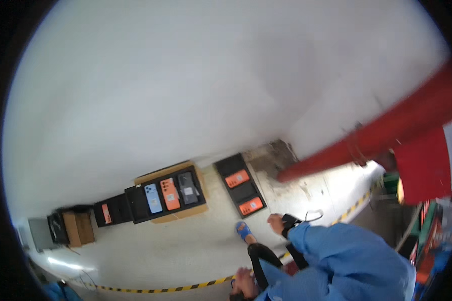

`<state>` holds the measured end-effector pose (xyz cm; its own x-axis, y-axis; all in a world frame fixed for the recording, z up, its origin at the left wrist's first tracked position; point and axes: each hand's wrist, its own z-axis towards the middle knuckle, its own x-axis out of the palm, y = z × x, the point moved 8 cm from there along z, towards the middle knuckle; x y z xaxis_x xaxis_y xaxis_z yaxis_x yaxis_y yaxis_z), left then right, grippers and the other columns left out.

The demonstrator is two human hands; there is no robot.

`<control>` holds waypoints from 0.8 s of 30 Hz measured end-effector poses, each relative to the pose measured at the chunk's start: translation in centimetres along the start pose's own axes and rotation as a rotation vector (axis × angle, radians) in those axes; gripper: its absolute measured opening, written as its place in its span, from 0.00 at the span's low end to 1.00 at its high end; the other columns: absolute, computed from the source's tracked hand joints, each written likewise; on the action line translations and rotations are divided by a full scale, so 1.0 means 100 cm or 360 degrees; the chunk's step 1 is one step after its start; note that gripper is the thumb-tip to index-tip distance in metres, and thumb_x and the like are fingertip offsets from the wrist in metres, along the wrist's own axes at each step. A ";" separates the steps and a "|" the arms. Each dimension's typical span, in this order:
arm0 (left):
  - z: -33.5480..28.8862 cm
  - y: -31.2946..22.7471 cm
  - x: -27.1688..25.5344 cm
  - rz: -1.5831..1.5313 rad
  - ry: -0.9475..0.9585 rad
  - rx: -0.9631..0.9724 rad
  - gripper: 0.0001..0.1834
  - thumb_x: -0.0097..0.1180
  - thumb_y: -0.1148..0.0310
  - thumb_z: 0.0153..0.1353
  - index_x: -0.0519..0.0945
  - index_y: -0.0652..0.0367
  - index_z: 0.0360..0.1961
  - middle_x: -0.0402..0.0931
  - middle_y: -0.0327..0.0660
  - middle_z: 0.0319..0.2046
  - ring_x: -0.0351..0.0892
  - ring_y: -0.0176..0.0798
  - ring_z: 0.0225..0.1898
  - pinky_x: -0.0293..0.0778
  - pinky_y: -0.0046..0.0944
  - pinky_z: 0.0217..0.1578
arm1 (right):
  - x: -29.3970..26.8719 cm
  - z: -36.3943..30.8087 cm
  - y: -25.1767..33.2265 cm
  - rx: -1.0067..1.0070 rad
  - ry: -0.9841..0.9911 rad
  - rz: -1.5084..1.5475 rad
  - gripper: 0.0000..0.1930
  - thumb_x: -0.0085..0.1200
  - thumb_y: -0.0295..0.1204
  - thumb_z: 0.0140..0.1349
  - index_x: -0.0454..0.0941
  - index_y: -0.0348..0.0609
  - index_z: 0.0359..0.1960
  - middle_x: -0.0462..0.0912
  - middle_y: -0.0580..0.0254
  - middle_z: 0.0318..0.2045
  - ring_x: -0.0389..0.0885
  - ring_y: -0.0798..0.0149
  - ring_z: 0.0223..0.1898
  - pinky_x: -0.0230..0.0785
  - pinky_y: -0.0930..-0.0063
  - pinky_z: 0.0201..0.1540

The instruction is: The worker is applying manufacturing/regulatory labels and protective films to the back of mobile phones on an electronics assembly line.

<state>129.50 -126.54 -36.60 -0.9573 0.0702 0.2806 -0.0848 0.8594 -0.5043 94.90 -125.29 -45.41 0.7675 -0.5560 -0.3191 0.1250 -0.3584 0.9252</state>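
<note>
Right hand [275, 223] loosely half-curled, apparently empty, near the black tray [244, 191] on the floor [186, 246]; two orange phones [237, 178] inside. Left hand [246, 282] blurred; cannot tell its grip. Judgement: tray handles best level, supported at both ends.

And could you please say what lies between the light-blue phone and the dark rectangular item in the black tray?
An orange phone with a white label lies between them, in the head view.
</note>
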 end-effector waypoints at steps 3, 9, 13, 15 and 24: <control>-0.043 -0.095 0.071 0.0059 -0.0379 0.0120 0.21 0.47 0.76 0.54 0.65 0.55 0.52 0.65 0.41 0.48 0.70 0.42 0.44 0.70 0.41 0.39 | -0.076 -0.083 0.065 -0.0199 0.0384 -0.1660 0.08 0.44 0.24 0.47 0.76 0.47 0.28 0.76 0.59 0.29 0.75 0.60 0.38 0.67 0.65 0.41; -0.047 -0.103 0.170 0.0259 0.0131 0.0534 0.22 0.46 0.80 0.53 0.64 0.56 0.51 0.65 0.39 0.48 0.69 0.40 0.43 0.71 0.40 0.36 | -0.311 -0.247 0.041 0.0489 -0.0552 -0.0733 0.09 0.41 0.25 0.54 0.73 0.39 0.20 0.76 0.57 0.23 0.75 0.59 0.27 0.68 0.69 0.33; -0.097 -0.066 0.286 0.0703 0.0475 0.0579 0.22 0.48 0.84 0.49 0.67 0.60 0.48 0.69 0.43 0.45 0.73 0.39 0.39 0.73 0.35 0.30 | -0.362 -0.399 -0.011 0.1135 -0.1268 0.0227 0.17 0.43 0.36 0.60 0.77 0.36 0.22 0.78 0.58 0.21 0.76 0.67 0.26 0.69 0.73 0.29; -0.110 -0.029 0.326 0.0802 0.0779 0.0549 0.19 0.48 0.86 0.47 0.69 0.63 0.44 0.72 0.47 0.40 0.75 0.38 0.34 0.73 0.34 0.28 | -0.372 -0.429 0.032 0.1231 -0.1424 0.0386 0.17 0.46 0.38 0.57 0.78 0.33 0.29 0.80 0.56 0.23 0.78 0.65 0.28 0.71 0.73 0.32; -0.293 0.168 0.551 0.1484 0.2013 0.0677 0.13 0.36 0.86 0.46 0.75 0.70 0.28 0.76 0.46 0.22 0.76 0.34 0.22 0.74 0.30 0.26 | -0.434 -0.544 -0.019 0.1016 -0.2214 0.0627 0.09 0.46 0.25 0.45 0.79 0.41 0.25 0.81 0.63 0.24 0.78 0.68 0.29 0.70 0.75 0.34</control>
<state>83.43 -93.38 -5.66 0.0897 0.9896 0.1123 0.0905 0.1042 -0.9904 95.54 -59.62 -22.13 -0.5123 -0.7830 -0.3528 -0.4849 -0.0754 0.8713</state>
